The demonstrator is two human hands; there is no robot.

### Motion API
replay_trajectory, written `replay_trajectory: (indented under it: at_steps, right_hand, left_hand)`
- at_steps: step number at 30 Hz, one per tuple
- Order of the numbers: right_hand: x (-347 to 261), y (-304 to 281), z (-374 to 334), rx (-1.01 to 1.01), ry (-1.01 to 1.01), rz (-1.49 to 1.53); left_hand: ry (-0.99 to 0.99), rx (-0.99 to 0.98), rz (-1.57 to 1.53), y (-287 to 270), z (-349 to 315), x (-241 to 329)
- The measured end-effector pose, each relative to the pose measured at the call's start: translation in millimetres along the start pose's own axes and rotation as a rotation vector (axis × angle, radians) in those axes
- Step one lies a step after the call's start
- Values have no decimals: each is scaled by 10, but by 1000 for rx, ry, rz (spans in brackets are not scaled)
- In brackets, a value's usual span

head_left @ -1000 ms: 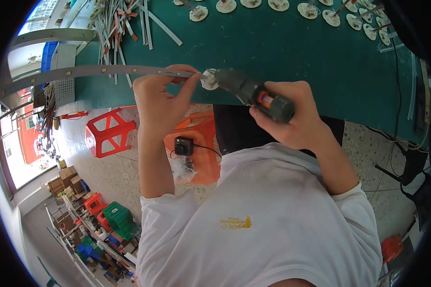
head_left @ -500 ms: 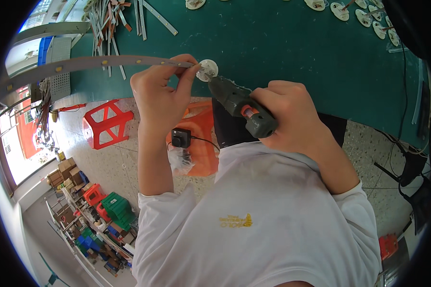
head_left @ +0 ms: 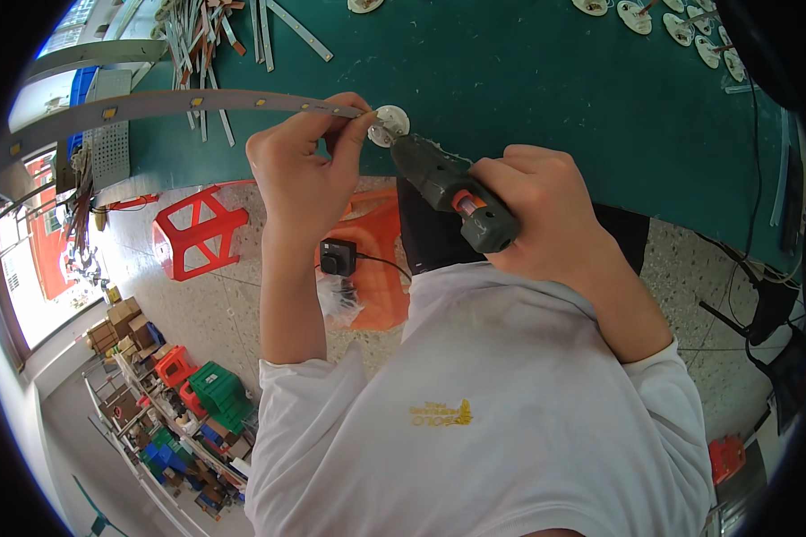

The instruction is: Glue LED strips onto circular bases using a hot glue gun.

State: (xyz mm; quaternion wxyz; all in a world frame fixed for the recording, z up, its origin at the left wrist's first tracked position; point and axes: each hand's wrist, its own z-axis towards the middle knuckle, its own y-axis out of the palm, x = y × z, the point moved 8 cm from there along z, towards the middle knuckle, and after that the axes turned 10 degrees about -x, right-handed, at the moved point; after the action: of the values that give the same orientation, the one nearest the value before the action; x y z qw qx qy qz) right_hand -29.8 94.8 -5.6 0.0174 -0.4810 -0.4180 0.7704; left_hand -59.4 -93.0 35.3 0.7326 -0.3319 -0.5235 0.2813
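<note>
My left hand (head_left: 303, 170) is pinching the end of a long, thin LED strip (head_left: 228, 100) between thumb and finger. The strip arches away to the left, with small yellowish chips along it. Just past those fingertips is a small round white disc (head_left: 396, 117), near the table's front edge. In my right hand (head_left: 542, 206) is a dark grey glue gun (head_left: 430, 172), my fingers wrapped round it. The gun's nozzle end is at the disc's lower edge; whether it touches the strip's end cannot be made out.
Loose strips (head_left: 208, 45) lie heaped at the green table's (head_left: 501, 80) far left. Several white discs with stems (head_left: 679, 29) are at the far right. Below the near edge are an orange stool (head_left: 385, 295) bearing a small black camera (head_left: 338, 258), and a red stool (head_left: 197, 231).
The strip, the disc and my left fingertips have shifted slightly away from me. My right hand keeps its grip on the glue gun, almost in the same place.
</note>
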Motion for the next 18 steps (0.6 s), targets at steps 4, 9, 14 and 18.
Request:
replay_trajectory:
  at_steps: [4, 9, 14, 18]
  right_hand:
    - [-36, 2, 5, 16, -9, -27]
    - [-47, 29, 0, -11, 14, -65]
    - [-37, 22, -1, 6, 9, -67]
    - [-28, 7, -1, 33, -5, -42]
  left_hand:
    - [52, -3, 35, -13, -11, 45]
    - [12, -56, 52, 8, 2, 10]
    - [31, -22, -5, -2, 3, 7]
    - [47, -33, -13, -5, 7, 27]
